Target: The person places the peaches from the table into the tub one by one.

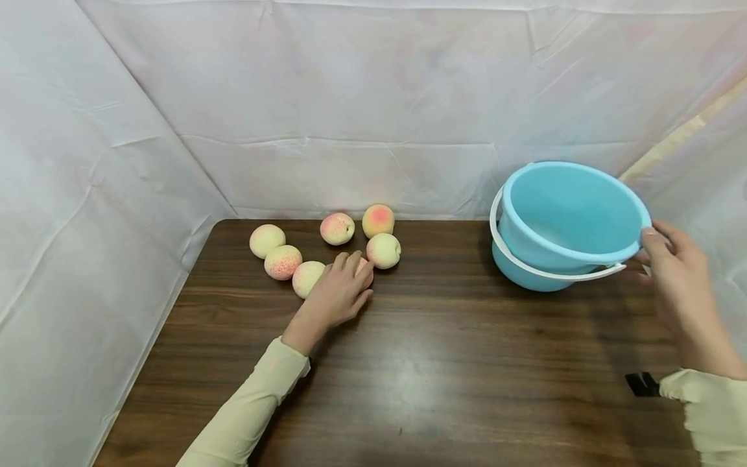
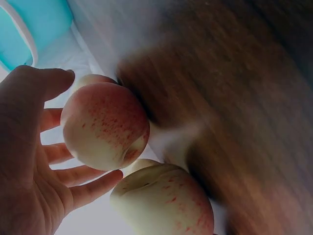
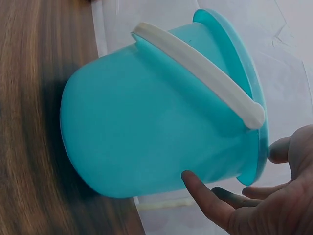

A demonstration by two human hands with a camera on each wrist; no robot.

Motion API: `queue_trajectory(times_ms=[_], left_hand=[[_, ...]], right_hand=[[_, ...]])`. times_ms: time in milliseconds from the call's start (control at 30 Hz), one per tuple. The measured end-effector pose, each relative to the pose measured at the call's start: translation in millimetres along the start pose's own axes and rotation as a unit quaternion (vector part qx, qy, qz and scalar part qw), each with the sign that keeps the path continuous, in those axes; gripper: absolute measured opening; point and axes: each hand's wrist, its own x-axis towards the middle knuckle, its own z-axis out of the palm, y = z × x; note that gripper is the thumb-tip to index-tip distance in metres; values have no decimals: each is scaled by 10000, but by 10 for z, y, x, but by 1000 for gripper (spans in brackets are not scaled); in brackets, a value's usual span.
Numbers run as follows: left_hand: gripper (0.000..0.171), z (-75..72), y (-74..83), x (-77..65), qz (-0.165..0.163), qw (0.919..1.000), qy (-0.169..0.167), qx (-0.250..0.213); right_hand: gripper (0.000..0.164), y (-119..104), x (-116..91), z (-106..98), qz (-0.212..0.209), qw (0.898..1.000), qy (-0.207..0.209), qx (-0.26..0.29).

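My left hand [image 1: 338, 285] reaches over a pinkish peach [image 1: 366, 274] in the row on the table. In the left wrist view its spread fingers lie behind that peach [image 2: 105, 127], with the thumb apart from it. Another peach [image 2: 164, 200], pale with red specks, sits beside the little finger. At the right, my right hand [image 1: 677, 279] holds the rim of a light blue bucket [image 1: 525, 227], thumb at the lip and fingers against the outer side. The bucket's white handle [image 3: 205, 73] hangs down along its side.
More peaches lie left and behind my left hand: a pale peach [image 1: 267, 241], a speckled peach [image 1: 283, 262], a rosy peach [image 1: 337, 228], an orange-red peach [image 1: 378, 220] and a whitish peach [image 1: 384, 251]. A white sheet [image 1: 362, 175] backs the brown table [image 1: 408, 389].
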Motion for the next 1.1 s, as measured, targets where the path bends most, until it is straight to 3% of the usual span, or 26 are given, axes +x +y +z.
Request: queue_trajectory(times_ms=[33,200,267,433,667,1100], left_hand=[[53,11,-3,6,5,10000,19,12],[51,20,-4,23,16,10000,-3,5],[49,13,-5,28,13,10000,-34,-18],[47,-5,-14,36,51,10000,-37,-52],[50,-22,-43,22,113,9998,1,-137],[45,-180,-15,41,127,9996,89,-247]], right_hand=[[67,-11,9,0,39,10000,-19,-66],[71,-36,19,-15,229,9931,-111,1144],[72,-54,14,-14,294,9904,-69,1350],[67,-118,28,3,376,9958,92,828],[62,-126,53,57,82,9999,93,55],[60,-153,66,105,-295,9987,101,-402]])
